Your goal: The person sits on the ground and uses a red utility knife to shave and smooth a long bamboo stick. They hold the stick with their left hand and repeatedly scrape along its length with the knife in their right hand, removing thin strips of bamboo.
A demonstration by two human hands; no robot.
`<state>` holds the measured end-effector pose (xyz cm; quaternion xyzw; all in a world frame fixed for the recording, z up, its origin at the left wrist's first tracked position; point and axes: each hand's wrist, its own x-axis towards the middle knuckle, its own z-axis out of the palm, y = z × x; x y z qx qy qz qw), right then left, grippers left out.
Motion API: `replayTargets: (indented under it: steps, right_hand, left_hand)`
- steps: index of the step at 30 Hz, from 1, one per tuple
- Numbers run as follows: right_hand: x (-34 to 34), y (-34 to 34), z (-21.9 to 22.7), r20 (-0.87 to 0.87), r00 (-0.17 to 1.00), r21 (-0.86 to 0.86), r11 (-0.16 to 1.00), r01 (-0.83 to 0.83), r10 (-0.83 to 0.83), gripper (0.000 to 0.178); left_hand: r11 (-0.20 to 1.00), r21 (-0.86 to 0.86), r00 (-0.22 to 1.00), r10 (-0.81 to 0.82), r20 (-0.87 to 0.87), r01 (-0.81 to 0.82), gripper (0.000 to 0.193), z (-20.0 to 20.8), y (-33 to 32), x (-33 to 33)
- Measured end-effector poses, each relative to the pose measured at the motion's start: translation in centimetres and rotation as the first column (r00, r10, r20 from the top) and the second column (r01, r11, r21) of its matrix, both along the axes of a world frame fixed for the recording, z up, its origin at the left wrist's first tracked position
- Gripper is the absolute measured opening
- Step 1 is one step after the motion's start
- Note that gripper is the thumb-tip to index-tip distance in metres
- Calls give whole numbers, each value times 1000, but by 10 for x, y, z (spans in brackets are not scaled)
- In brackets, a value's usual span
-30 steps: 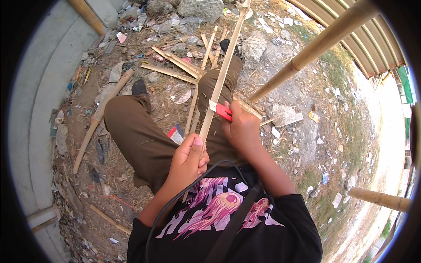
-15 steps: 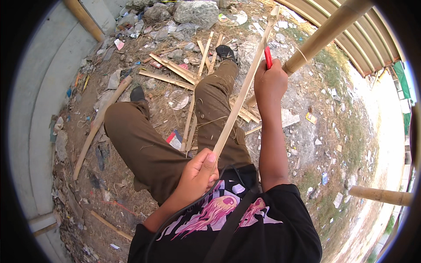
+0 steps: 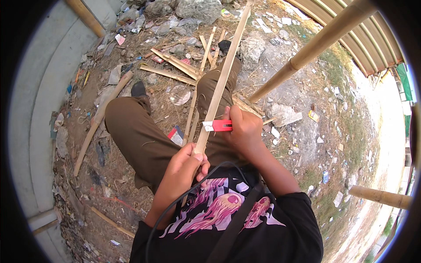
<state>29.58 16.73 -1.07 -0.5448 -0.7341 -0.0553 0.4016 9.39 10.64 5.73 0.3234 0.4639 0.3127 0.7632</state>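
A long, flat bamboo strip [image 3: 223, 79] slants from my lap up toward the far rocks, over my right leg. My left hand [image 3: 184, 164] is closed round its near end, close to my stomach. In my right hand [image 3: 245, 128] is a red-handled utility knife [image 3: 222, 126], its pale blade lying across the strip just beyond my left hand. The blade touches or overlaps the strip; how deep it bites cannot be seen. Fine frayed fibres show on the strip's edge beside the blade.
Several split bamboo pieces [image 3: 175, 65] lie between and beyond my feet. A thick bamboo pole [image 3: 302, 57] slants at the right, another pole [image 3: 379, 197] juts in below it. A curved stick [image 3: 98, 122] rests by the grey wall [image 3: 35, 109]. Rocks [image 3: 199, 11] and litter cover the ground.
My right hand with the knife has come down the strip from its far end toward my left hand. The strip's far end has swung left. My left hand has shifted slightly left.
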Motion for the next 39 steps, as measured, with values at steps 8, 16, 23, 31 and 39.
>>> replayTargets:
  steps: [8, 16, 23, 31, 39]
  right_hand:
    - [-14, 4, 10, -28, 999, -47, 998, -38, 37, 30]
    - [-36, -22, 12, -144, 978, -22, 988, -153, 148, 29]
    - [-11, 13, 26, -80, 997, 109, 994, 26, -17, 28]
    - [51, 102, 54, -130, 824, -125, 834, 538, -551, 20]
    - [93, 107, 56, 65, 874, -129, 864, 487, -482, 23]
  left_hand:
    - [992, -129, 990, 16, 140, 2, 22, -2, -17, -32]
    - [997, 5, 977, 72, 200, -74, 25, 18, 2, -13]
    - [999, 0, 983, 46, 180, -46, 21, 24, -4, 3]
    - [986, -113, 987, -106, 117, 119, 21, 13, -16, 6]
    - [976, -148, 985, -147, 88, 159, 21, 5, -6, 1]
